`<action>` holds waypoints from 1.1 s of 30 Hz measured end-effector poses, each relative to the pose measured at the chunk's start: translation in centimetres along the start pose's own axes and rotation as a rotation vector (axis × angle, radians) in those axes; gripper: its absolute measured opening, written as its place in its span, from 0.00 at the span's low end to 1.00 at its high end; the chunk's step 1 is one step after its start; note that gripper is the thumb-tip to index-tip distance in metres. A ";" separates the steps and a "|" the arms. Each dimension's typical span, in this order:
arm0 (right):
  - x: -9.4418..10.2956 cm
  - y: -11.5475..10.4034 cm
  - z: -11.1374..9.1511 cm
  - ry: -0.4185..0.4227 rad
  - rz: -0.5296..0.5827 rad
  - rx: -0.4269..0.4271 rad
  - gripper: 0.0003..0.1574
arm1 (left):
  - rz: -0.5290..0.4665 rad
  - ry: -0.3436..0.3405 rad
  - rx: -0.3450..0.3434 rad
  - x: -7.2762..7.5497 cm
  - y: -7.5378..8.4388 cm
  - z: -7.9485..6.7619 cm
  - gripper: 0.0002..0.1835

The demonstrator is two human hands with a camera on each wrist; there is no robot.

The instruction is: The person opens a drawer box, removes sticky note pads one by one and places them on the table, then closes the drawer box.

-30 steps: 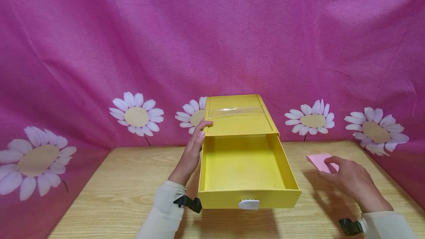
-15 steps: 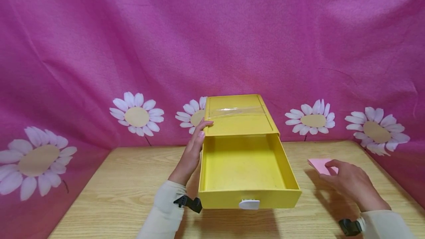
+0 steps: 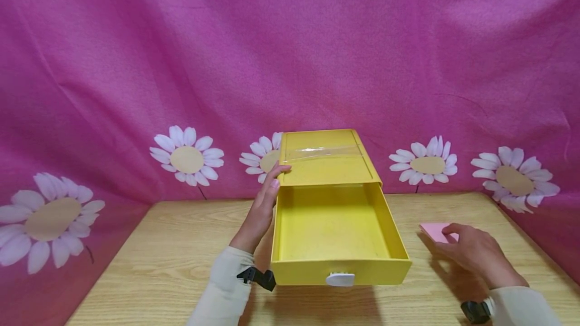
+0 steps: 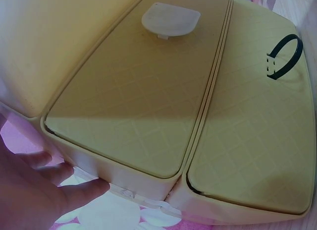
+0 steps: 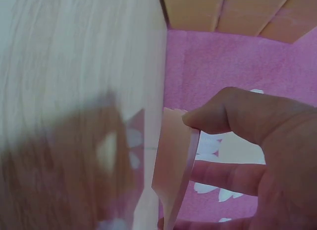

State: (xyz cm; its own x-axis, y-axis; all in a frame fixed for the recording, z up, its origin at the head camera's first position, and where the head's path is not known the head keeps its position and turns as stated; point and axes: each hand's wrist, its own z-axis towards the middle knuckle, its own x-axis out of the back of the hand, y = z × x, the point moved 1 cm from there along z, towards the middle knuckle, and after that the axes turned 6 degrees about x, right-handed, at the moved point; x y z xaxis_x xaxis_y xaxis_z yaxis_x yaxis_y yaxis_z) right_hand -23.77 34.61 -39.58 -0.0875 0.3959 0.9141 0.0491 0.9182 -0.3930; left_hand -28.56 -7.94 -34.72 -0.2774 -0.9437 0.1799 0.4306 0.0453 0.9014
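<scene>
A yellow drawer unit (image 3: 323, 165) stands mid-table, its top drawer (image 3: 341, 271) pulled out with a bare inside. My left hand (image 3: 259, 215) rests flat along the unit's left side, thumb and fingers near the top edge. In the left wrist view its fingers (image 4: 84, 190) lie against the side wall, beside the closed lower drawers (image 4: 133, 96). At right, my right hand (image 3: 480, 250) pinches a pink sticky note pad (image 3: 436, 232) between thumb and fingers, low over the table. In the right wrist view the pad (image 5: 173, 155) stands edge-on beside the tabletop.
The wooden table (image 3: 167, 255) ends at a pink cloth (image 3: 317, 49) printed with white flowers. The open drawer juts forward over the table, its white handle (image 3: 340, 279) facing me. Clear tape (image 3: 321, 152) crosses the unit's top. One lower drawer has a black loop (image 4: 290, 56).
My right hand has sunk slightly with the pink sticky note pad, which now lies flatter and lower over the table. The left hand and drawer unit have stayed still.
</scene>
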 end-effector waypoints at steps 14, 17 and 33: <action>-0.8 0.1 0.2 -0.052 0.002 -0.042 0.45 | 0.013 -0.001 0.017 0.1 -0.2 0.1 0.23; -0.9 0.1 0.2 -0.059 -0.006 -0.038 0.45 | 0.009 -0.002 0.014 0.1 -0.2 0.1 0.23; -1.3 0.3 0.1 -0.064 -0.039 -0.009 0.41 | 0.012 0.001 0.013 0.1 -0.3 0.1 0.23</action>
State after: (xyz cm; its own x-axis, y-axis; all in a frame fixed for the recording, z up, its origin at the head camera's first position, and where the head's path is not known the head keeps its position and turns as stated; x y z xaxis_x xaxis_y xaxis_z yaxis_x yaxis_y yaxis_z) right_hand -23.69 34.34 -40.91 -0.1533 0.3596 0.9204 0.0533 0.9331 -0.3557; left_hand -28.82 -8.02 -34.93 -0.2710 -0.9435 0.1906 0.4229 0.0612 0.9041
